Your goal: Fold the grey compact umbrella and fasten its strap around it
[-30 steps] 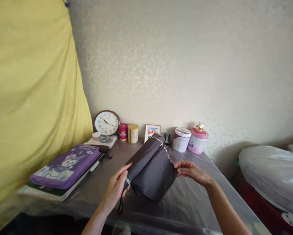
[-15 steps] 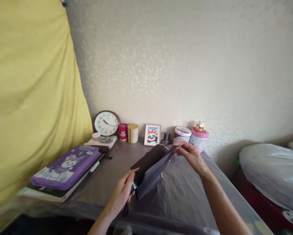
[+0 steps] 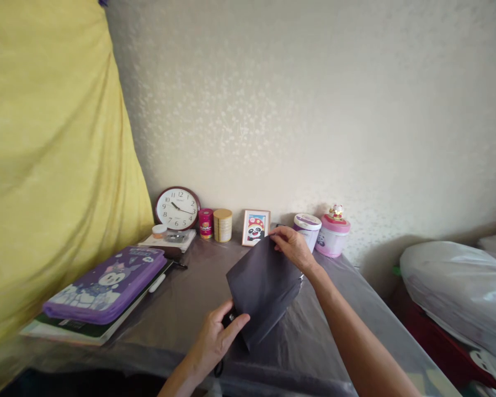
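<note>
A dark folding umbrella (image 3: 264, 284) is held above the table, with one loose canopy panel spread flat toward me. My left hand (image 3: 215, 333) is closed round its handle end at the lower left, the thumb lying along the panel's edge. The dark handle shows only in part between the fingers, and a black wrist loop (image 3: 218, 368) hangs below. My right hand (image 3: 293, 248) pinches the far corner of the panel between thumb and fingers. Metal rib ends show at the panel's right edge. The rest of the umbrella is hidden behind the cloth.
On the left, a purple case (image 3: 107, 284) lies on books, near a white marker (image 3: 157, 283). Along the wall stand a clock (image 3: 177, 208), two cans, a framed panda picture (image 3: 256, 227) and two tubs. A plastic-wrapped bundle (image 3: 458, 292) sits at the right.
My right hand has carried the panel's corner leftward across the umbrella, so the panel covers the dark gap seen before. My left thumb has shifted onto the cloth's edge.
</note>
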